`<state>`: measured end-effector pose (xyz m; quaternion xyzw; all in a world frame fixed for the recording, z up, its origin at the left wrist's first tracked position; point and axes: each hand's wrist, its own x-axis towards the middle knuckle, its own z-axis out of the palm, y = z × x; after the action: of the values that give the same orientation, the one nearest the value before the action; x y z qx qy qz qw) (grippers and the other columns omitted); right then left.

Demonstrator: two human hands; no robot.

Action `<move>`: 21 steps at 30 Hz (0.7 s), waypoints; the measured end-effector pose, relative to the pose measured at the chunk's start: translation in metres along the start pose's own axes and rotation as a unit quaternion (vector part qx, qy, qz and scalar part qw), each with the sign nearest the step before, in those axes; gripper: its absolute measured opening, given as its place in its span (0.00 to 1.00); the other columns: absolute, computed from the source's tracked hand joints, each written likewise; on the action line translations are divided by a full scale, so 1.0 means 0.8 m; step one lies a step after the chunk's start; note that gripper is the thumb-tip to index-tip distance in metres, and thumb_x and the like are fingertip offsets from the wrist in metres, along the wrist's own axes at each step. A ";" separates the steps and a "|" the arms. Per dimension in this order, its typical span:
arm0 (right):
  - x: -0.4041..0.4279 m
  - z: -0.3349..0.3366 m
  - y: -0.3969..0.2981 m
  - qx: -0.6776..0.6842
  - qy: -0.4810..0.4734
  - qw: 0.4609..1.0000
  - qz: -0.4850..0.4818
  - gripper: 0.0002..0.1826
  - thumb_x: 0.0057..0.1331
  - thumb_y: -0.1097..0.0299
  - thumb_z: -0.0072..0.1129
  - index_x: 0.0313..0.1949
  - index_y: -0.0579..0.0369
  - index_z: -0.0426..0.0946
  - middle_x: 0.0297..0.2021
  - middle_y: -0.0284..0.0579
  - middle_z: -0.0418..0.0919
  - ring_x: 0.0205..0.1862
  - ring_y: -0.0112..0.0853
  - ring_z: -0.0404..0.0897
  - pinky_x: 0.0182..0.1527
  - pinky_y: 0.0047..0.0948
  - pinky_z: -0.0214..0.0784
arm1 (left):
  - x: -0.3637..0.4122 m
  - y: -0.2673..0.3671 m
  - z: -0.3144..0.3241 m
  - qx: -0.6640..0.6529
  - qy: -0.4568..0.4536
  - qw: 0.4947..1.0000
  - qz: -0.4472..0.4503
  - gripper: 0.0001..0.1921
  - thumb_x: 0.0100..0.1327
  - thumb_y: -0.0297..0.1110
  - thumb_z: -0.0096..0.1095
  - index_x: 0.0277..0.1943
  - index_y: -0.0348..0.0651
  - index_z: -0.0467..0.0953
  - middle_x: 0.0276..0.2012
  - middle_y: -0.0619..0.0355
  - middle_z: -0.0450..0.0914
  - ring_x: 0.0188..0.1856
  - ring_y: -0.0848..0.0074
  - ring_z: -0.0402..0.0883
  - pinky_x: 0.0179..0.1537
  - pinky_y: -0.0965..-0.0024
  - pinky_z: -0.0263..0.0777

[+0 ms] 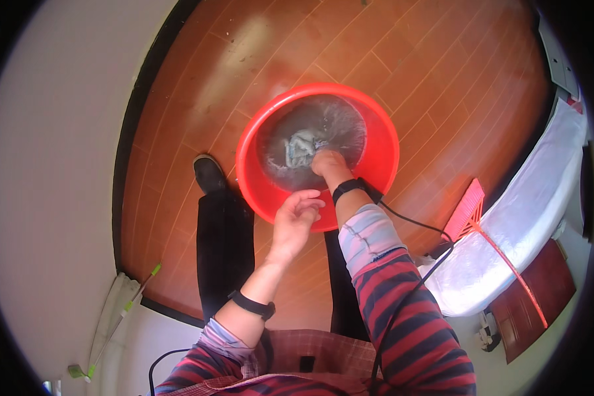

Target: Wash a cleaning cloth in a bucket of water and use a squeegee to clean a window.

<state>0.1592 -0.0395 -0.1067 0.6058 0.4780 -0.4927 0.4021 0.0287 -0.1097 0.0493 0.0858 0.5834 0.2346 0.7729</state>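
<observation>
A red plastic basin [247, 185] stands on the floor in front of me, with murky grey water [282, 111] in it. Near the middle of the basin a wet, pale grey cloth [301, 148] lies bunched, partly above the water. My right hand [328, 162] reaches into the water against the cloth's right side. Its fingers are hidden, so their grip on the cloth cannot be made out. Over the basin's near side hovers my left hand [298, 210], empty, fingers loosely bent and apart.
Tiled, wood-toned floor [425, 64] surrounds the basin. On the right, a pink broom [465, 213] leans by a long object under a shiny silvery cover [505, 227]. A black cable [416, 220] runs from my right wristband. A thin pole with green parts [126, 309] stands lower left.
</observation>
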 end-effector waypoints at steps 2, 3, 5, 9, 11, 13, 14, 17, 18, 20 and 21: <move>0.006 -0.012 0.016 -0.002 0.017 1.000 -0.010 0.30 0.62 0.66 0.52 0.65 0.56 0.62 0.55 0.53 0.75 0.58 0.48 0.74 0.60 0.42 0.65 | 0.014 -0.009 -0.005 -0.006 0.013 1.000 -0.014 0.17 0.65 0.18 0.47 0.56 0.38 0.71 0.46 0.56 0.80 0.38 0.80 0.77 0.45 0.76 0.73; 0.001 -0.016 0.006 -0.004 0.028 0.999 -0.036 0.29 0.61 0.69 0.51 0.63 0.60 0.64 0.52 0.56 0.77 0.55 0.49 0.76 0.59 0.42 0.66 | 0.017 -0.011 -0.017 0.000 0.020 1.000 -0.018 0.17 0.65 0.18 0.47 0.56 0.38 0.71 0.46 0.56 0.80 0.38 0.80 0.77 0.45 0.76 0.73; -0.043 -0.025 -0.021 0.143 0.070 0.987 -0.028 0.30 0.61 0.68 0.50 0.64 0.59 0.63 0.53 0.58 0.76 0.56 0.50 0.76 0.59 0.41 0.66 | 0.017 -0.008 -0.044 -0.024 0.092 0.995 -0.017 0.17 0.68 0.22 0.48 0.58 0.41 0.71 0.48 0.56 0.79 0.39 0.80 0.77 0.48 0.72 0.76; -0.121 0.014 0.006 0.507 0.289 0.807 -0.085 0.27 0.61 0.68 0.50 0.60 0.59 0.63 0.47 0.68 0.76 0.50 0.55 0.77 0.53 0.44 0.69 | 0.027 0.024 -0.017 -0.161 0.114 0.977 -0.081 0.29 0.71 0.39 0.52 0.72 0.50 0.52 0.66 0.53 0.60 0.57 0.66 0.71 0.58 0.60 0.70; -0.204 0.018 -0.016 0.591 0.266 0.750 -0.131 0.24 0.63 0.78 0.47 0.59 0.64 0.62 0.46 0.52 0.76 0.47 0.31 0.77 0.48 0.27 0.70 | 0.042 0.021 -0.032 -0.180 0.098 0.974 -0.096 0.37 0.71 0.51 0.49 0.74 0.52 0.41 0.71 0.52 0.48 0.64 0.59 0.64 0.60 0.52 0.67; -0.279 0.016 -0.033 0.637 0.247 0.715 -0.148 0.23 0.63 0.78 0.47 0.59 0.64 0.61 0.44 0.50 0.77 0.45 0.27 0.77 0.47 0.25 0.70 | 0.065 0.002 -0.048 -0.345 -0.018 0.934 -0.091 0.37 0.71 0.54 0.49 0.73 0.51 0.42 0.70 0.51 0.53 0.65 0.59 0.65 0.61 0.53 0.67; -0.302 0.022 -0.044 0.659 0.257 0.685 -0.176 0.23 0.64 0.78 0.48 0.59 0.64 0.62 0.44 0.50 0.77 0.46 0.27 0.76 0.48 0.25 0.69 | 0.073 -0.002 -0.055 -0.371 -0.041 0.925 -0.077 0.35 0.70 0.55 0.48 0.72 0.49 0.46 0.65 0.50 0.62 0.63 0.62 0.69 0.59 0.56 0.69; -0.340 0.026 -0.055 0.697 0.259 0.632 -0.219 0.22 0.64 0.79 0.48 0.58 0.64 0.61 0.45 0.50 0.77 0.47 0.27 0.76 0.50 0.26 0.68 | 0.075 0.007 -0.011 -0.271 0.046 0.958 -0.084 0.32 0.71 0.58 0.43 0.65 0.40 0.64 0.59 0.53 0.74 0.54 0.67 0.77 0.55 0.67 0.72; -0.340 0.024 -0.067 0.678 0.260 0.652 -0.220 0.21 0.63 0.75 0.53 0.56 0.60 0.65 0.45 0.51 0.77 0.44 0.34 0.79 0.48 0.29 0.71 | 0.065 0.020 -0.002 -0.298 0.077 0.951 -0.018 0.27 0.73 0.51 0.45 0.65 0.40 0.65 0.54 0.55 0.77 0.50 0.70 0.77 0.50 0.67 0.75; -0.307 0.023 -0.072 0.562 0.322 0.733 -0.209 0.20 0.62 0.73 0.57 0.54 0.58 0.68 0.45 0.52 0.77 0.43 0.39 0.80 0.46 0.31 0.72 | 0.069 0.014 0.008 -0.311 0.029 0.950 0.014 0.25 0.72 0.49 0.47 0.63 0.40 0.66 0.52 0.55 0.78 0.47 0.70 0.79 0.47 0.67 0.76; -0.282 0.022 -0.069 0.431 0.375 0.798 -0.192 0.18 0.61 0.70 0.61 0.51 0.55 0.70 0.44 0.54 0.77 0.41 0.45 0.81 0.44 0.34 0.73 | 0.074 0.009 0.014 -0.324 -0.019 0.945 0.047 0.23 0.72 0.48 0.48 0.61 0.40 0.67 0.49 0.54 0.78 0.45 0.70 0.80 0.44 0.67 0.77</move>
<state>0.0887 -0.0857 0.1103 0.7497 0.4361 -0.4492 -0.2146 0.0494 -0.0746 0.0047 -0.1381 0.4561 0.4454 0.7580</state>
